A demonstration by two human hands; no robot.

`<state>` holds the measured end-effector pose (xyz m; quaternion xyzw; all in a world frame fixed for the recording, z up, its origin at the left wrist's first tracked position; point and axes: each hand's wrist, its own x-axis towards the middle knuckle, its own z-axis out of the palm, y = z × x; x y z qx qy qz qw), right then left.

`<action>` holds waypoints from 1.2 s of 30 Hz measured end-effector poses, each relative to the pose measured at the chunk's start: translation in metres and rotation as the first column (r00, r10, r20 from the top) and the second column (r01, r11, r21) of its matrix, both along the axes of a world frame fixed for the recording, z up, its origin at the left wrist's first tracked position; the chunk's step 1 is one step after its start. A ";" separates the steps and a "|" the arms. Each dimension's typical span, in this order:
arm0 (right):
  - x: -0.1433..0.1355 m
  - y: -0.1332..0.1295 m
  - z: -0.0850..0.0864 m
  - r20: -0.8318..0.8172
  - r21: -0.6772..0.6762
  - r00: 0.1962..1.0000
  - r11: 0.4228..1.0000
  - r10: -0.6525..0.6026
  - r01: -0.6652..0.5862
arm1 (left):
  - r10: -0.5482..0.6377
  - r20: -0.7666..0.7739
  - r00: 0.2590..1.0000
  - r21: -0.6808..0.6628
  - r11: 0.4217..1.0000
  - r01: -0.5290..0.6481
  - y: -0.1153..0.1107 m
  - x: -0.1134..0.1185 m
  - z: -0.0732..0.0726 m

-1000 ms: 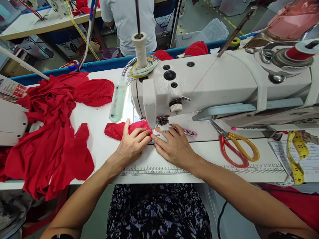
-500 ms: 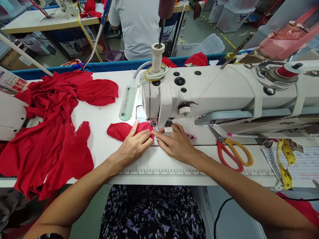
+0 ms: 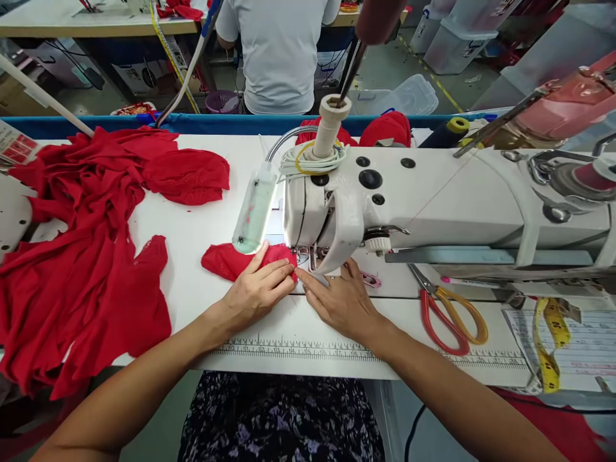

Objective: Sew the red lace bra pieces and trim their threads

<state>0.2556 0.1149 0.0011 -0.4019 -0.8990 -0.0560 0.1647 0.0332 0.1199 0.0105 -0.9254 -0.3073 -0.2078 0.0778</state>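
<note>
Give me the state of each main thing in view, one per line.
Small red piece: laid out, one end at the sewing machine
Left hand: resting on the piece
Right hand: index fingertip at the piece's edge
Red cloth pile: loosely crumpled
Scissors: lying down, blades apparently closed
Yellow tape measure: curled over papers

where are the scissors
In the head view, the scissors lie on the table right of the right hand, left of the yellow tape.

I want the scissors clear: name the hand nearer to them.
Right. The right hand lies left of the scissors; the left hand is farther left, on the red cloth.
</note>
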 end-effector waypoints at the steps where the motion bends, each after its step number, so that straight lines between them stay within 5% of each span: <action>1: 0.000 0.000 0.000 0.003 -0.008 1.000 1.000 -0.009 0.009 | 0.001 0.001 1.000 0.002 1.000 -0.001 0.001 0.000 0.000; 12: -0.008 0.006 -0.001 0.005 -0.016 0.997 0.997 -0.080 0.080 | -0.078 0.042 0.996 -0.057 0.995 0.081 0.028 -0.011 -0.006; 17: -0.008 0.007 0.001 0.010 -0.039 0.997 0.996 -0.079 0.079 | 0.010 -0.027 1.000 -0.159 0.987 -0.014 0.026 -0.006 -0.003; 23: 0.002 0.008 0.000 -0.141 0.018 0.988 0.998 -0.062 0.065 | 0.247 0.138 0.959 -0.090 0.968 -0.236 0.013 0.007 0.002; 36: -0.006 0.005 0.000 -0.038 -0.074 0.999 0.997 -0.013 0.011 | 0.176 0.054 0.983 0.025 0.984 -0.178 0.010 0.000 -0.003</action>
